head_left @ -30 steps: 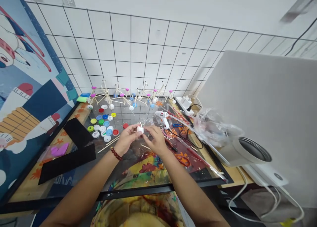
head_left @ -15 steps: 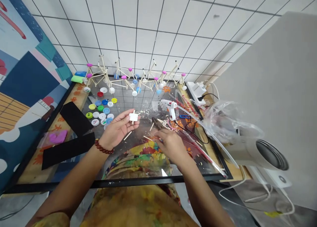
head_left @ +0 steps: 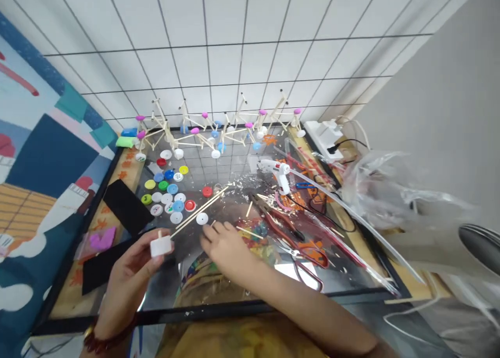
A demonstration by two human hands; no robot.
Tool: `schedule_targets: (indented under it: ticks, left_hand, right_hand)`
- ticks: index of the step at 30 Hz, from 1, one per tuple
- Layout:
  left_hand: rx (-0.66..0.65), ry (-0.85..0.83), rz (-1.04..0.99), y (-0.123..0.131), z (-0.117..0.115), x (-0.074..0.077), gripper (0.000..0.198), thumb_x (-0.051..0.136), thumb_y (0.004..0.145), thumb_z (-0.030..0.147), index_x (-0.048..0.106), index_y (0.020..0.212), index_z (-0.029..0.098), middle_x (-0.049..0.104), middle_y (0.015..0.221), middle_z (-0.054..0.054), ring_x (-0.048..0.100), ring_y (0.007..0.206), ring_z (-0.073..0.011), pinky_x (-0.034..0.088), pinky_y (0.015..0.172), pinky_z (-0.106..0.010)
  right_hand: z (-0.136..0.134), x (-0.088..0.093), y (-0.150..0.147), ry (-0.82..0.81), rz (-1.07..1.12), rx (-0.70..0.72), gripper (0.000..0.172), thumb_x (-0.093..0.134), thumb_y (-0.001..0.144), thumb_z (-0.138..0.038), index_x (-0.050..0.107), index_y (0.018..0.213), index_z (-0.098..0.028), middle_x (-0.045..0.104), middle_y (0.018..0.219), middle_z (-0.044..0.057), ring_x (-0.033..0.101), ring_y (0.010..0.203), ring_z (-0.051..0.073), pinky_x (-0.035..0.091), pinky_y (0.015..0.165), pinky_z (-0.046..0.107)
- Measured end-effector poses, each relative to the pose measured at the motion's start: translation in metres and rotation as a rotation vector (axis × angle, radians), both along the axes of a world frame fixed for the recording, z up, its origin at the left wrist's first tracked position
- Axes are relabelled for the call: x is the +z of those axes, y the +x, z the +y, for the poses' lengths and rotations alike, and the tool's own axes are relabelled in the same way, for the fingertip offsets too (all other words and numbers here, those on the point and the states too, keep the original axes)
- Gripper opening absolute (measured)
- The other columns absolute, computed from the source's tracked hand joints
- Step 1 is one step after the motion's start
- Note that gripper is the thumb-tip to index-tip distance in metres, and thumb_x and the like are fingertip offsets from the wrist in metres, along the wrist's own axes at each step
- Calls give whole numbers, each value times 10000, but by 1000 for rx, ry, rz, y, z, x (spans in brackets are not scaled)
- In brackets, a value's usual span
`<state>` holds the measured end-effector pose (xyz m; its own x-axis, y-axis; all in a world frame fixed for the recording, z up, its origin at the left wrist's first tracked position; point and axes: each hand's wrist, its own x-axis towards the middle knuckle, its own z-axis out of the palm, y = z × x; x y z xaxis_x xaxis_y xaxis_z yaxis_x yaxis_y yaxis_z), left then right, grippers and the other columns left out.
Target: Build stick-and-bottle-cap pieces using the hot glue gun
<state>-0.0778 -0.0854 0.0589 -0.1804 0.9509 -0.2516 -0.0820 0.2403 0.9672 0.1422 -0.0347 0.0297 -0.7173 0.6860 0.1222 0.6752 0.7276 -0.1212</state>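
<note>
My left hand (head_left: pixel 130 267) is closed on a white bottle cap (head_left: pixel 160 246) with a short stick stuck in it, held over the left part of the glass table (head_left: pixel 234 300). My right hand (head_left: pixel 225 246) reaches across the middle, its fingers curled down close to a loose white cap (head_left: pixel 202 219) and the near ends of two long wooden sticks (head_left: pixel 201 208). Whether it grips anything I cannot make out. Several coloured bottle caps (head_left: pixel 169 191) lie beyond the left hand.
Stick-and-cap models (head_left: pixel 219 128) line the back edge by the tiled wall. A white glue gun (head_left: pixel 278 171), pliers (head_left: pixel 273 217) and red-handled scissors (head_left: pixel 308 256) lie right of centre. Black felt pieces (head_left: pixel 125 204) lie left, and a clear plastic bag (head_left: pixel 394 191) and power strip (head_left: pixel 324 131) right.
My left hand drew the cap with its stick back toward me and to the left. My right hand moved left across the table toward the loose white cap and long sticks. The camera tilted down.
</note>
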Motion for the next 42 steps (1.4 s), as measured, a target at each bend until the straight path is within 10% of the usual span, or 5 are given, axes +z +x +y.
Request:
schedule_targets:
  ticks: [10,17,21,26,42]
  left_hand:
    - [-148,-93,119,22,8,-18,430,807,686,376,670,1076,258,730,1104,-64,675,1020,-251,545,881,-325]
    - [-411,311,626,55,31,-31,264,784,701,282,729,958,252,700,1139,-77,634,1066,-270,446,1021,-401]
    - [-488,437,730,71,41,-37,231,743,741,276,726,971,262,688,1081,-84,615,1041,-268,463,972,-391]
    - [-460,382,592,82,46,-38,252,749,731,270,742,982,276,705,996,-75,604,992,-271,448,988,-409]
    - [-302,357,665,73,28,-33,232,732,772,221,735,998,272,697,1054,-53,629,966,-225,481,940,-352]
  right_hand:
    - [-5,-6,44,-48,-41,-92,63,562,921,-159,623,933,-152,625,899,82,523,846,221,361,739,366]
    - [-2,3,107,-80,-87,-422,105,578,902,-151,675,927,-183,679,908,69,540,856,219,330,758,353]
    - [13,13,113,-83,-33,-324,239,548,901,-109,684,1069,-212,685,1000,61,541,902,214,346,770,344]
    - [11,8,97,-189,15,-75,199,612,893,-160,699,1055,-236,655,986,57,547,960,207,371,805,328]
    - [13,-2,82,-118,94,-337,362,464,917,-87,593,1253,-125,674,1082,139,550,1026,277,398,855,378]
